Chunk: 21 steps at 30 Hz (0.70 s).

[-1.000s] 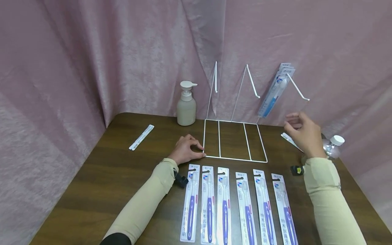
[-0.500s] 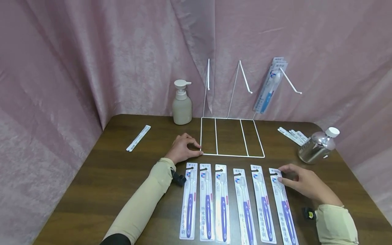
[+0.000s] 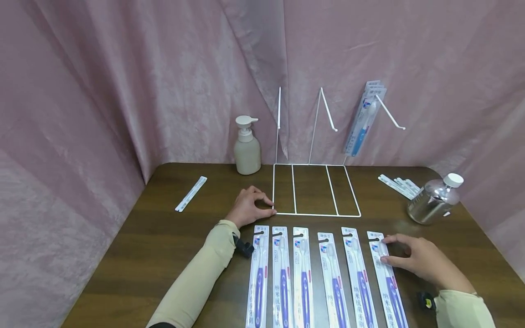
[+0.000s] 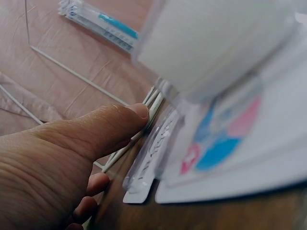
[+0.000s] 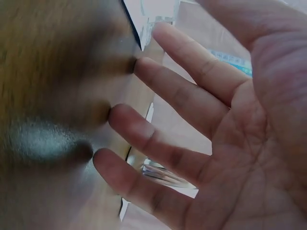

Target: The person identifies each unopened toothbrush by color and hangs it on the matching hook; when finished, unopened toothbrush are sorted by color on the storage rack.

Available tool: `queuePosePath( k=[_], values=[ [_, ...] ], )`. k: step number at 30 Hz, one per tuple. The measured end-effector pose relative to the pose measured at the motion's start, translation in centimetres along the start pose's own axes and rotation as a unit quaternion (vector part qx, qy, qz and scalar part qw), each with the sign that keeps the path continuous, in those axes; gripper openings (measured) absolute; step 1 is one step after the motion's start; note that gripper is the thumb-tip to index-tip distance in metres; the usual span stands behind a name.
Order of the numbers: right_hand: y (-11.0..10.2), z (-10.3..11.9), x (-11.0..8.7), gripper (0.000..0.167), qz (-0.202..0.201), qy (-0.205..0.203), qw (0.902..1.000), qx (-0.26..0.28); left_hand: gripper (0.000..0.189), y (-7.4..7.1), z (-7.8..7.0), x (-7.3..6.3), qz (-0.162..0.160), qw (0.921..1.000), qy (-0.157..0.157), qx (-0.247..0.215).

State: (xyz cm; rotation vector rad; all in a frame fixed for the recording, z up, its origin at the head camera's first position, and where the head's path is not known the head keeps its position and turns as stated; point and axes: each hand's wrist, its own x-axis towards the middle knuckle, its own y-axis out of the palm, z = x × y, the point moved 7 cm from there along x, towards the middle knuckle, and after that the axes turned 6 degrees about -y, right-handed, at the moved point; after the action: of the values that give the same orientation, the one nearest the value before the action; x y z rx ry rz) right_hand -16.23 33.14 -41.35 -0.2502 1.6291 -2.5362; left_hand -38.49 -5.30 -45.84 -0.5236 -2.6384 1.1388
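At the front left corner of a white wire display rack (image 3: 316, 214), my left hand (image 3: 248, 207) pinches the wire between thumb and fingers. The left wrist view has the thumb (image 4: 115, 120) lying along that wire. My right hand (image 3: 422, 259) reaches over the upper part of the rightmost packaged toothbrush (image 3: 391, 287), a purple-handled one lying flat. Its thumb and forefinger are at the pack, and in the right wrist view the other fingers (image 5: 182, 96) are spread, tips at the tabletop. Several similar packs, such as a packaged toothbrush (image 3: 258, 278), lie in a row to the left.
Blue packaged toothbrushes (image 3: 362, 120) hang on the rack's right hook (image 3: 389, 114); its middle hook (image 3: 329, 109) and left hook (image 3: 279, 109) are bare. A pump bottle (image 3: 247, 155) stands behind left. A silvery bottle (image 3: 430, 202) and thin white packets (image 3: 398, 186) are right; another packet (image 3: 191, 193) lies left.
My right hand has come down from below the right hook to the rightmost toothbrush pack, uncovering the silvery bottle and packets. The left hand has stayed at the rack corner.
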Motion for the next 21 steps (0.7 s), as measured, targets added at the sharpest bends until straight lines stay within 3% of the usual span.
queuePosePath(
  k=[15,21],
  values=[
    [-0.16,0.39,-0.04,0.037,-0.028,0.006,0.9996,-0.008,0.021,0.44,0.2,0.07,0.002,1.0,0.002,-0.003],
    [-0.73,0.5,0.28,0.037,-0.055,0.022,0.998,0.02,0.022,0.44,0.17,0.24,-0.007,0.9999,0.015,0.004]
  ],
)
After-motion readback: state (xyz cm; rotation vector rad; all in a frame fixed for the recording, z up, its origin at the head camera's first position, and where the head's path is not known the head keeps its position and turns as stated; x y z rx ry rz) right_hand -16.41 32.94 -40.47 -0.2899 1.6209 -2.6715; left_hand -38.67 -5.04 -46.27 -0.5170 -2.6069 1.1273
